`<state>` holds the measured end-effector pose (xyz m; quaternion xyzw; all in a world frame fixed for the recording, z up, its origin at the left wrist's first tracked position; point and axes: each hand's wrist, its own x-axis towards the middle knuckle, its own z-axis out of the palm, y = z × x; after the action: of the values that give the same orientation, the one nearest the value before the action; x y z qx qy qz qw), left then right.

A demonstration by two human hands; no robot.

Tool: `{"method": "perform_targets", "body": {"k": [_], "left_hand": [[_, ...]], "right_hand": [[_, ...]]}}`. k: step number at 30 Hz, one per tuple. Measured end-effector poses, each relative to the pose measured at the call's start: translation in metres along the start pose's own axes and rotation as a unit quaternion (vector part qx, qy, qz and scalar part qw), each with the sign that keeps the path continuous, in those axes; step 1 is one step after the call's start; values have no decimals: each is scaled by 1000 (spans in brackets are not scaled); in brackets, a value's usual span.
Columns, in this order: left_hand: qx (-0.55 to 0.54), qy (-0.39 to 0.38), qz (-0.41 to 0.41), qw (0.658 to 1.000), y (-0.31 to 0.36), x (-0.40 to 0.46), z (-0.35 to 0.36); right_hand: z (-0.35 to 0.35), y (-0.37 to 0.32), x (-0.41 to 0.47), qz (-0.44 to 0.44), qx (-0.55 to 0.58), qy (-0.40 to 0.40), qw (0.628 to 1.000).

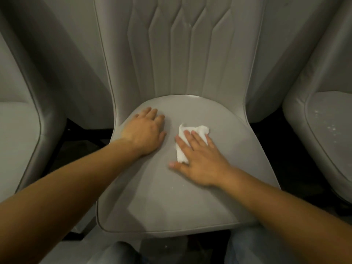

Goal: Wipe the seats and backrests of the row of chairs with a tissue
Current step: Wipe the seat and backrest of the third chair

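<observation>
A grey padded chair fills the middle of the view, its seat (171, 197) in front of me and its stitched backrest (182, 54) rising behind. My right hand (202, 161) lies flat on the seat with its fingers spread, pressing a crumpled white tissue (190, 132) against the cushion. The tissue shows past the fingertips and beside the thumb. My left hand (146, 130) rests palm down on the seat's left part, fingers together, holding nothing.
A matching grey chair (19, 140) stands close on the left. Another grey chair (327, 130) on the right has pale specks on its seat. Dark gaps of floor separate the chairs. My knees in light trousers (247, 248) are at the bottom edge.
</observation>
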<state>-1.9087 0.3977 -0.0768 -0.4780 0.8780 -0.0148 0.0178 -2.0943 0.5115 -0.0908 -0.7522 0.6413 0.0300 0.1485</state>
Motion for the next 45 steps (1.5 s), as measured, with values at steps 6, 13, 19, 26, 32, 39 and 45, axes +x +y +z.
{"method": "perform_targets", "body": {"k": [6,13,19,26,32,39,45], "left_hand": [[-83,-58,-78,992,-11,6,30],[-65,-17,-90,994,-8,5,41],[-65,1,-95,993,-6,6,47],[-55,12,-93,994,-4,4,46],[-62,10,-92,994,-5,3,46],[-61,16,-91,994,-5,3,47],[-64,17,-96,993,-7,2,50]], "right_hand": [[19,0,-63,-90,-24,5,996],[-5,32,29,30,-18,44,998],[-30,58,155,13,0,75,997],[-43,56,166,-65,7,100,993],[-44,63,163,21,-25,96,995],[-31,102,108,142,-24,133,981],[-16,95,62,173,-2,134,976]]}}
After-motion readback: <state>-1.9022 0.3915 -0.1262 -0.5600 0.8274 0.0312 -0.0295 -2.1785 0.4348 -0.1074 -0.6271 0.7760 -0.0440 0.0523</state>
